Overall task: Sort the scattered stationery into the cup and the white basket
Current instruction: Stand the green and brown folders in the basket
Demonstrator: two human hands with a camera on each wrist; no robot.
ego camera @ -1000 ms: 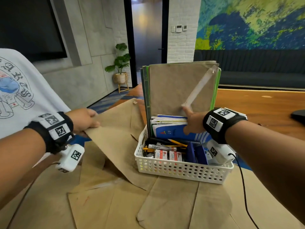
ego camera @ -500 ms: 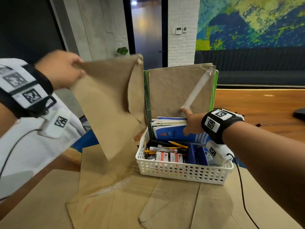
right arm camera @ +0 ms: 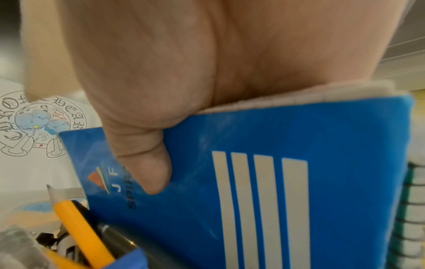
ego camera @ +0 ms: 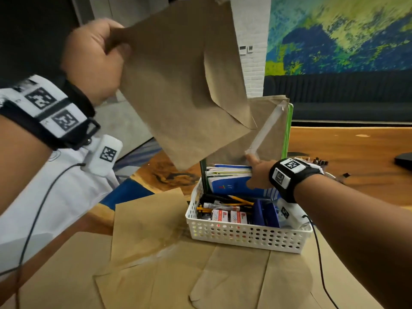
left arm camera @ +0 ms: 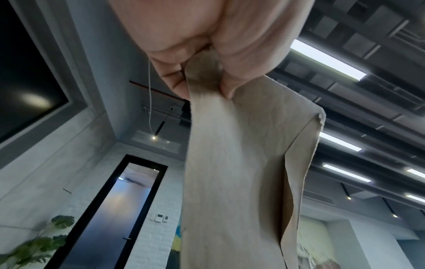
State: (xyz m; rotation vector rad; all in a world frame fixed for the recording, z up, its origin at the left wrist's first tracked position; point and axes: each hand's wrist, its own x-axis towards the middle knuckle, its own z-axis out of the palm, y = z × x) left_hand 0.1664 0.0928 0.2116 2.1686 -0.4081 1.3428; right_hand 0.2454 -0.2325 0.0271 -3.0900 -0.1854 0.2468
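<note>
My left hand [ego camera: 95, 56] pinches a corner of a brown envelope [ego camera: 185, 85] and holds it in the air above and left of the white basket [ego camera: 245, 237]. In the left wrist view my left hand [left arm camera: 207, 63] has thumb and fingers closed on the hanging envelope [left arm camera: 230, 163]. My right hand [ego camera: 256, 172] grips the blue spiral notebook [ego camera: 231, 186] that stands in the basket. Its thumb lies on the blue cover [right arm camera: 276, 182]. More brown envelopes [ego camera: 267, 130] stand upright at the basket's back. Pencils, pens and small boxes fill the front. No cup is in view.
Several brown envelopes [ego camera: 156, 275] lie flat on the wooden table [ego camera: 356, 163] in front of and left of the basket. A black cable [ego camera: 321, 264] runs down from my right wrist. A white T-shirt [ego camera: 55, 197] is close at the left. A dark object [ego camera: 403, 160] sits at the right edge.
My left hand has lifted the brown envelope off the table, up and rightwards over the basket. My right hand has stayed on the notebook.
</note>
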